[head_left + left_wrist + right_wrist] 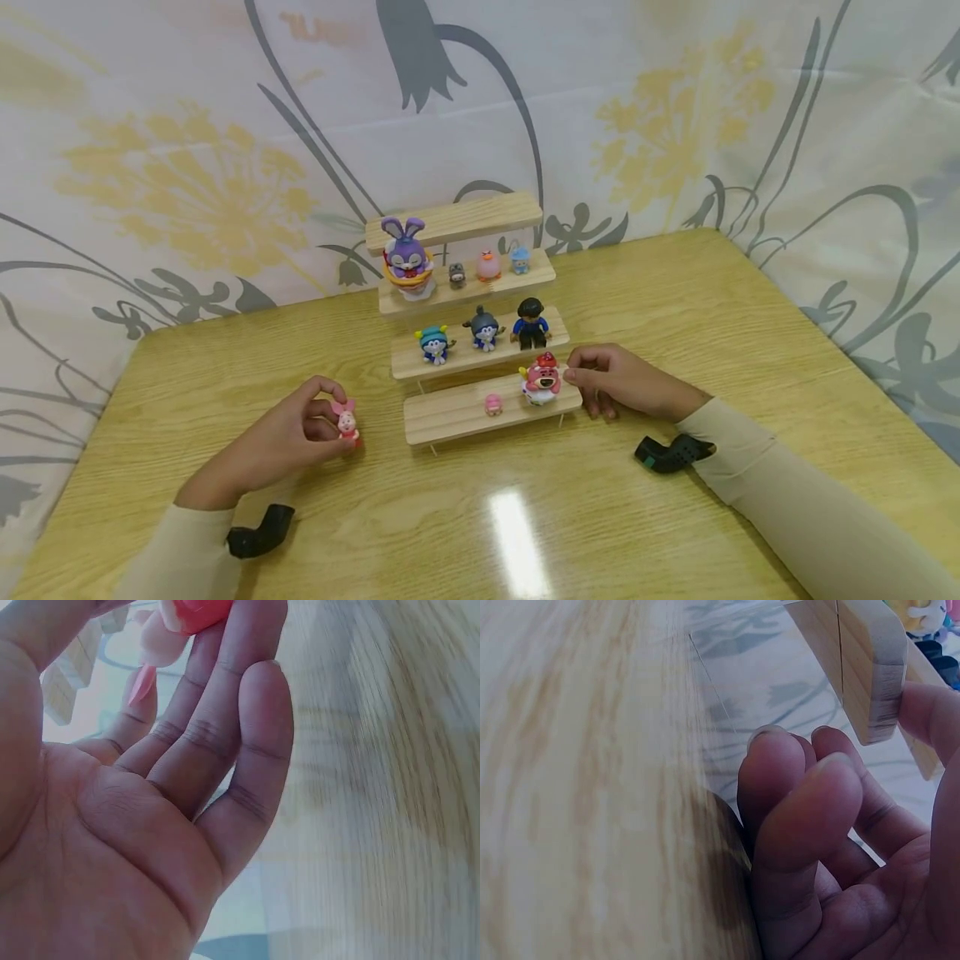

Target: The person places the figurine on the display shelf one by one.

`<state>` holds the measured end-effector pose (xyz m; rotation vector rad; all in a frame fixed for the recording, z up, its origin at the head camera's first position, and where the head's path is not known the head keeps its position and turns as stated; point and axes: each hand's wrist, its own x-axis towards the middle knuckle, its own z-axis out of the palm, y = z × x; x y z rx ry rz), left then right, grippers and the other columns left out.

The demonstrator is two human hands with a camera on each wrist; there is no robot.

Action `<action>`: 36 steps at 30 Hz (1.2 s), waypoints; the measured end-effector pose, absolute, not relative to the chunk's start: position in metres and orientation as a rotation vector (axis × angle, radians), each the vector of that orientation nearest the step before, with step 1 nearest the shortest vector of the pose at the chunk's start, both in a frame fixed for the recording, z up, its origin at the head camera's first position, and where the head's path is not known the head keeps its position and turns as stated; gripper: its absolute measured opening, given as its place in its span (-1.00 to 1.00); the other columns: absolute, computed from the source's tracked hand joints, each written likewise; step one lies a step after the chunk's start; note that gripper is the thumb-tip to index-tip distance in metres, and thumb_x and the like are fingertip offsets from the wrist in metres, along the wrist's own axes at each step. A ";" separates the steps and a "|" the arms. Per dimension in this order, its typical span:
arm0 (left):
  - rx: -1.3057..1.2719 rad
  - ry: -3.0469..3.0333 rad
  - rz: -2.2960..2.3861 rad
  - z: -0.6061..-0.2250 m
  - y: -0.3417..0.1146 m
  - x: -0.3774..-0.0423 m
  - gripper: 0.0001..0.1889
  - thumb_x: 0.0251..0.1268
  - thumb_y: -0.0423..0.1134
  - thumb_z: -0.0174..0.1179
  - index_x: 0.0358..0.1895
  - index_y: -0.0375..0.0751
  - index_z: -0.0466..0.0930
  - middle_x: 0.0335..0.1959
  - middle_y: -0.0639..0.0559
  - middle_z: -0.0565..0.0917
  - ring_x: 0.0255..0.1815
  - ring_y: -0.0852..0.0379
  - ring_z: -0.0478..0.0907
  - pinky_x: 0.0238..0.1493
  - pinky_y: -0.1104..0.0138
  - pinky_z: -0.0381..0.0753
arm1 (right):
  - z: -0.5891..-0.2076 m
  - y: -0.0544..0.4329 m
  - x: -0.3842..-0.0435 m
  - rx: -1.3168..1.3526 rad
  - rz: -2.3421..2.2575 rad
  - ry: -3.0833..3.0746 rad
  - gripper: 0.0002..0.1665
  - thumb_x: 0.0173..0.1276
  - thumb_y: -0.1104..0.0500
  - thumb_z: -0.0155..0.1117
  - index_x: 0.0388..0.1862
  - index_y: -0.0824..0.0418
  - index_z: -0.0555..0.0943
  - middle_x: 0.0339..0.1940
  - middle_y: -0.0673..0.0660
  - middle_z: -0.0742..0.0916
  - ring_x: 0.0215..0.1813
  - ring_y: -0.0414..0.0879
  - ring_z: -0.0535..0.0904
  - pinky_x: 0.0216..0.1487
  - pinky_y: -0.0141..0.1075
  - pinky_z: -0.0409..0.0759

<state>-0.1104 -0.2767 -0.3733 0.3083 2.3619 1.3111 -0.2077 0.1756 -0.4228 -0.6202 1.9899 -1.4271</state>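
Observation:
Between thumb and fingertips, my left hand (pixel 281 442) pinches a small pink pig figurine (pixel 347 423) just above the table, left of the shelf. Its red lower part (pixel 201 613) shows at the top of the left wrist view. My right hand (pixel 626 379) is at the right end of the bottom step (pixel 442 417) of a wooden display stand. Its thumb touches the step's end in the right wrist view, and the other fingers hang loosely curled below. Close to that thumb sits a pink bear figurine (pixel 542 382) with a red hat.
A tiny pink figurine (pixel 492 405) sits left of the bear. Higher steps carry several figurines, among them a dark-haired doll (pixel 532 325) and a purple rabbit (pixel 407 257). The top step (pixel 457 218) is bare wood. Behind the table (pixel 750 333) hangs a floral cloth (pixel 480 100).

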 end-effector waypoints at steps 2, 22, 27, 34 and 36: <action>0.312 2.365 1.316 -0.372 -0.274 -0.109 -0.45 0.26 -0.25 0.39 0.12 -0.29 0.23 -0.16 -0.17 0.62 -0.27 0.15 0.67 -0.24 0.33 0.66 | -0.423 0.175 -0.208 -0.621 -1.422 1.991 -0.63 0.60 -0.02 0.06 -0.16 0.29 0.52 -0.60 0.15 0.61 -0.68 -0.14 0.46 -0.63 -0.23 0.55; 0.405 2.376 1.354 -0.362 -0.251 -0.102 -0.51 0.26 -0.30 0.38 0.12 -0.31 0.30 -0.22 -0.14 0.59 -0.26 0.17 0.62 -0.20 0.36 0.68 | -0.422 0.174 -0.208 -0.623 -1.441 1.974 -0.64 0.60 0.00 0.06 -0.16 0.31 0.51 -0.60 0.15 0.60 -0.68 -0.14 0.45 -0.61 -0.24 0.56; 0.422 2.385 1.353 -0.362 -0.246 -0.101 -0.51 0.26 -0.29 0.39 0.12 -0.32 0.32 -0.19 -0.13 0.58 -0.24 0.18 0.61 -0.19 0.36 0.67 | -0.422 0.174 -0.208 -0.629 -1.426 1.981 -0.64 0.60 0.00 0.05 -0.16 0.30 0.51 -0.59 0.15 0.61 -0.68 -0.15 0.46 -0.63 -0.23 0.57; 0.463 2.444 1.351 -0.363 -0.239 -0.101 -0.54 0.23 -0.33 0.40 0.09 -0.27 0.38 -0.14 -0.10 0.57 -0.22 0.19 0.60 -0.17 0.37 0.66 | -0.422 0.174 -0.208 -0.619 -1.429 1.995 -0.63 0.60 -0.02 0.06 -0.17 0.29 0.52 -0.60 0.16 0.60 -0.68 -0.14 0.45 -0.63 -0.23 0.56; 0.478 2.460 1.354 -0.363 -0.237 -0.100 -0.56 0.22 -0.34 0.40 0.08 -0.25 0.39 -0.14 -0.08 0.56 -0.22 0.19 0.59 -0.16 0.37 0.66 | -0.422 0.174 -0.207 -0.621 -1.430 1.990 -0.64 0.60 -0.01 0.06 -0.17 0.29 0.52 -0.60 0.15 0.61 -0.68 -0.14 0.46 -0.63 -0.23 0.56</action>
